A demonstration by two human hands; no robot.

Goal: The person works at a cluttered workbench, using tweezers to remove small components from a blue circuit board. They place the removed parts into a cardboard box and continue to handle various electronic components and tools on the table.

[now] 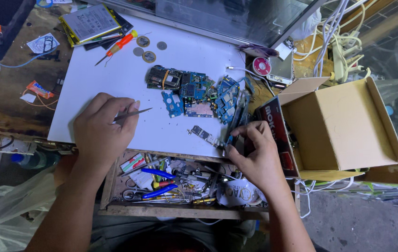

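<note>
Circuit board point(230, 136), thin blue strip at the white mat's point(115, 79) lower right edge, pinched on edge by right hand point(255, 156). Looks light, stiff, fragile; best held by bare edges. Left hand point(102, 126) closed round tweezers point(133, 113). Board pile point(194, 91) behind, open cardboard box point(343, 126) right.

1. Bare stretch of the white surface point(110, 84) lies open between the left hand point(101, 128) and the coins point(148, 49) — passage free there.
2. Centre-right blocked by a cluster of circuit boards point(199, 93).
3. Right edge closed off by the open cardboard box point(343, 126), close beside the right hand point(255, 151).
4. Near edge — an open drawer point(180, 184) crowded with tools.
</note>
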